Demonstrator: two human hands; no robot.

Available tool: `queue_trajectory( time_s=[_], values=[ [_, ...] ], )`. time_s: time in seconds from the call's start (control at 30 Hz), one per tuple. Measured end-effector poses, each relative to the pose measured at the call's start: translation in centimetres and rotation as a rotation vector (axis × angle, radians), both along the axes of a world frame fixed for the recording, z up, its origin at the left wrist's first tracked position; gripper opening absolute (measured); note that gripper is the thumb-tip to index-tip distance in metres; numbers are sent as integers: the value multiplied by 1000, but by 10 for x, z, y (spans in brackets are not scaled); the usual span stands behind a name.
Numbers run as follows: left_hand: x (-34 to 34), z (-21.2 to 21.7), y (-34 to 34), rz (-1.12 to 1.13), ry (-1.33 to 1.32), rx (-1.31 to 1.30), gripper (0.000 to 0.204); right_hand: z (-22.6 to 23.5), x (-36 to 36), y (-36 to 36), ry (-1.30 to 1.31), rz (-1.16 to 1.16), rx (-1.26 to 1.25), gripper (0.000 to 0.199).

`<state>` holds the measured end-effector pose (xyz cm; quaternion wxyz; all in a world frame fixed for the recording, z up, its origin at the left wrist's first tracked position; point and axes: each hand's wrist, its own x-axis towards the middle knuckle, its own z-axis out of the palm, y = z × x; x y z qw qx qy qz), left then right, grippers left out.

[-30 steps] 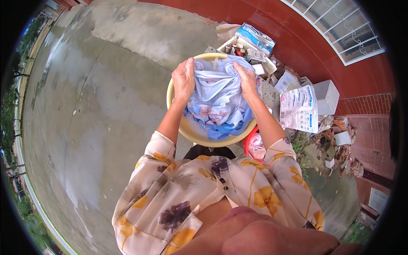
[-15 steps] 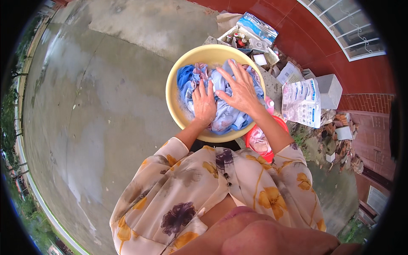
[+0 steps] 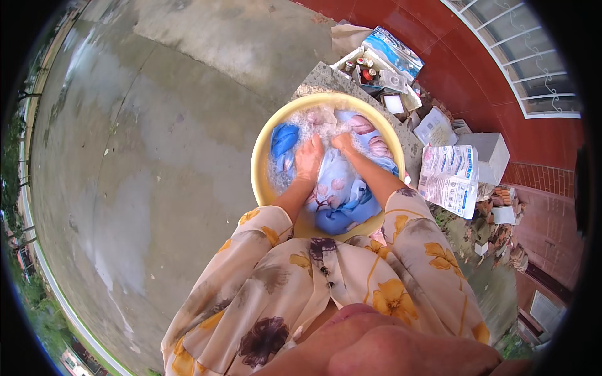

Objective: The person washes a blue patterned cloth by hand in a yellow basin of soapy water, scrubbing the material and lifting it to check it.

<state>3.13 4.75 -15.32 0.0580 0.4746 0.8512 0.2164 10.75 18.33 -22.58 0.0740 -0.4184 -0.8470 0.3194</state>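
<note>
A yellow basin (image 3: 258,166) in front of me holds soapy water with wet clothes in it. Pale blue fabric with pink patches (image 3: 335,182) lies through the middle, and a deeper blue piece (image 3: 285,139) bunches at the left. My left hand (image 3: 309,158) presses down into the light blue fabric, fingers curled and partly hidden by suds. Close to its right, my right hand (image 3: 343,142) is closed like a fist on the same fabric. White foam (image 3: 311,119) gathers mostly beyond both hands, along the far side of the basin.
The basin rests on a rough stone slab (image 3: 323,80). Beyond it stands a white foam box (image 3: 407,99) of bottles and odds and ends. To the right are a white printed pouch (image 3: 448,178), a grey block (image 3: 492,156) and brick rubble (image 3: 498,229) along a red wall (image 3: 451,69).
Both hands went from spread on top of the clothes to closed and pushed into them. The clothes have shifted, and more foam shows. The basin sits lower in view.
</note>
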Motion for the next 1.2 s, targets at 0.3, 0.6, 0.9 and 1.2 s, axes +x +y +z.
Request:
queue_trajectory(
  time_s=[0.3, 0.6, 0.9, 1.2],
  values=[
    [-16, 71, -33, 39, -350, 457, 27, 68, 19, -2, 508, -407, -35, 43],
    [0, 80, 14, 87, -932, 761, 41, 190, 36, -120, 773, -180, 442, 27],
    [5, -3, 27, -89, -1024, 763, 32, 184, 9, -110, 408, -317, 226, 35],
    [-6, -4, 10, 72, -1938, 666, 23, 176, 0, -116, 407, -326, 166, 33]
  ],
)
